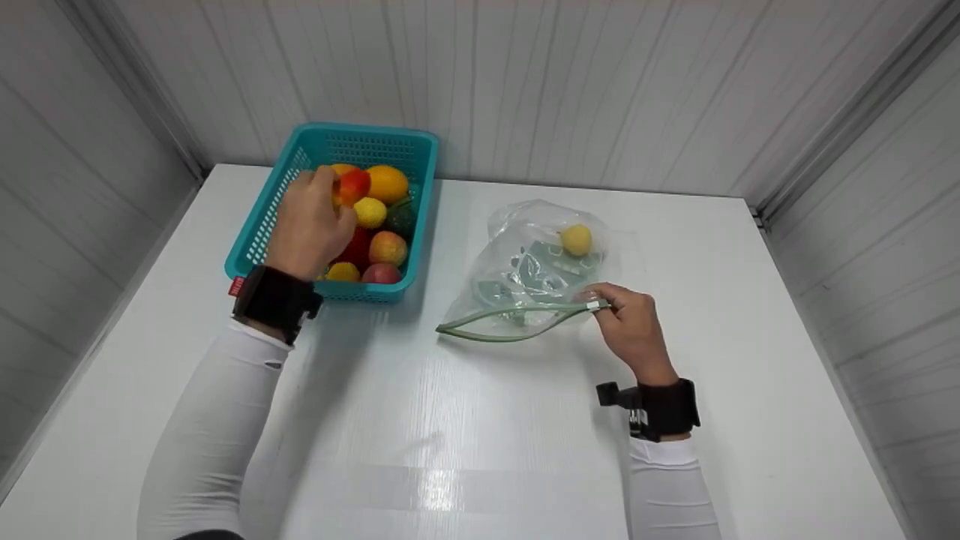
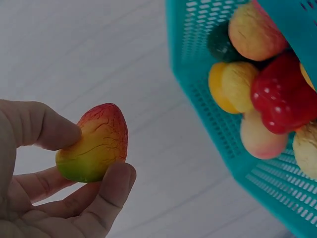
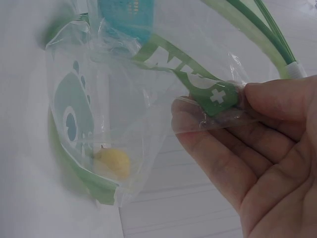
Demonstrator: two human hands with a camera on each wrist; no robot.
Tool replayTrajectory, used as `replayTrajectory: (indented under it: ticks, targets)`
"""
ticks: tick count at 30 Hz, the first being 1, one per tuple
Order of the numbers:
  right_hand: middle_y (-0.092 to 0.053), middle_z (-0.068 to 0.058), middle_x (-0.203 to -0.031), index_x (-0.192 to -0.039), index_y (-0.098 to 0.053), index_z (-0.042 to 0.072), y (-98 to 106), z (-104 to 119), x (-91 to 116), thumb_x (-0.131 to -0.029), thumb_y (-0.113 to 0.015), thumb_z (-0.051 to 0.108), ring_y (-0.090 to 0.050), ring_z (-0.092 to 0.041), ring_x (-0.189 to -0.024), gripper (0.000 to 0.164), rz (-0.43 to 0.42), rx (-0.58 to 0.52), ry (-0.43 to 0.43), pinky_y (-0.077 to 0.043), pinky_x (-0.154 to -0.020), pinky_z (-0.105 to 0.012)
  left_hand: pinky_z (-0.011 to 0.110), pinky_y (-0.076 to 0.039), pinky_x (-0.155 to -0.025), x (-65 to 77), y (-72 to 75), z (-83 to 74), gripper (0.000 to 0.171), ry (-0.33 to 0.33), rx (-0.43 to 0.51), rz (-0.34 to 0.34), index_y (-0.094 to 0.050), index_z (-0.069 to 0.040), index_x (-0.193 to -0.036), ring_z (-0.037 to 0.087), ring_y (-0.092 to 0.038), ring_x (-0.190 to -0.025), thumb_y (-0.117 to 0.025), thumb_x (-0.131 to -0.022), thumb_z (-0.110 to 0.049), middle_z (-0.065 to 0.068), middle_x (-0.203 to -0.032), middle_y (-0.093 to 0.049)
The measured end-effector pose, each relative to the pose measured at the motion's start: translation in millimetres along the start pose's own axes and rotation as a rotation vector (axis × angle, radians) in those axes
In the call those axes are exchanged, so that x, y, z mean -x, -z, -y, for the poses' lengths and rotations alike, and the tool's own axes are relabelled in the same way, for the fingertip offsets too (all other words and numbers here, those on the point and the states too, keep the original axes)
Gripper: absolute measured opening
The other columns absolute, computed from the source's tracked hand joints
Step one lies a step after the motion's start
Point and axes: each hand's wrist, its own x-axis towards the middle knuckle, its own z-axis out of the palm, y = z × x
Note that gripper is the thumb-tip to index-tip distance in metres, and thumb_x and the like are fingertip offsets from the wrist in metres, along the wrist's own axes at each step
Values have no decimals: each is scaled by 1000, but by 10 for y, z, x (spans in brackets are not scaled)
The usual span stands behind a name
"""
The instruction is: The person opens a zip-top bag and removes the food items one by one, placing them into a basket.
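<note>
Above the left side of the teal basket (image 1: 424,225), my left hand (image 1: 304,225) pinches a small mango (image 2: 94,144) between thumb and fingertips. The mango is red at one end, yellow in the middle and green at the other. My right hand (image 1: 634,326) grips the clear zip bag (image 3: 143,109) at the right end of its green-edged mouth, beside the white slider (image 1: 597,305). The bag lies on the table with its mouth parted toward me. A yellow pear-like fruit (image 1: 576,240) lies inside it.
Several toy fruits and vegetables fill the basket, among them a red bell pepper (image 2: 285,94), a yellow lemon (image 1: 370,213) and a dark green piece (image 1: 401,217). The basket stands at the table's (image 1: 465,420) back left, near the panelled wall (image 1: 510,90).
</note>
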Motion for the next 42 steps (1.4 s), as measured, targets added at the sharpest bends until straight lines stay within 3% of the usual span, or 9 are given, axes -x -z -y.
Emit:
replayTrajectory:
  ticks: [5,14,17,21,25,29,33,38,42]
  targets:
    - [-78,-11,-95,-103,-80,-1,-12,2,1,-97,-65,1,-48,-10,-61,15,9,-9,-10,-37,-57,-19,55,-52,-83,-154,18,303,34,59,-51,34,-56,15,-125,43,-53,-96,-57,-97,-4,33,-112,-58]
    - [-78,-11,-94,-101,-81,2,-46,1,15,-96,-64,-2,-51,-9,-65,18,-5,-22,2,-39,-59,-18,63,-48,-98,-304,5,692,42,185,-120,138,-53,20,-131,50,-53,-106,-59,-97,-4,40,-121,-56]
    - [-77,-10,-93,-101,-81,2,-46,2,14,-95,-65,-2,-52,-10,-65,17,-6,-16,5,-40,-60,-19,62,-50,-94,-333,-10,800,36,215,-132,154,-56,20,-123,47,-53,-99,-57,-95,-2,37,-112,-58]
    - [-77,-7,-92,-101,-80,3,-36,16,10,-97,-66,2,-53,-12,-67,15,2,-7,-1,-41,-62,-19,55,-50,-77,-367,-43,919,20,243,-166,158,-61,16,-97,41,-51,-83,-55,-93,-2,26,-87,-54]
    - [-78,-7,-94,-102,-81,4,-33,26,9,-99,-66,6,-53,-12,-67,15,11,1,-6,-43,-64,-19,57,-49,-79,-399,-51,1013,24,267,-174,162,-63,18,-93,41,-51,-82,-54,-93,-5,28,-87,-55]
    - [-78,-8,-95,-102,-80,2,-27,7,3,-99,-67,5,-52,-12,-65,14,5,6,12,-42,-62,-19,63,-48,-93,-424,-38,1045,36,294,-162,186,-61,22,-115,45,-51,-95,-54,-94,-6,39,-110,-56]
    - [-78,-9,-95,-103,-80,1,-32,-14,-4,-98,-67,5,-55,-10,-68,14,0,11,29,-43,-63,-18,63,-48,-91,-416,-9,1010,39,283,-149,191,-59,23,-119,45,-50,-95,-52,-94,-7,39,-112,-54]
    - [-78,-10,-97,-103,-80,2,-43,-15,-5,-97,-68,4,-56,-10,-69,14,-3,4,21,-43,-65,-17,64,-47,-97,-350,46,831,40,212,-110,169,-57,21,-125,49,-52,-104,-50,-99,-9,40,-121,-54]
    - [-78,-10,-97,-103,-80,1,-43,1,-10,-97,-67,2,-53,-12,-68,15,3,-7,13,-42,-65,-18,63,-46,-102,-218,54,628,43,150,-71,159,-54,17,-135,50,-51,-112,-48,-103,-12,39,-130,-52]
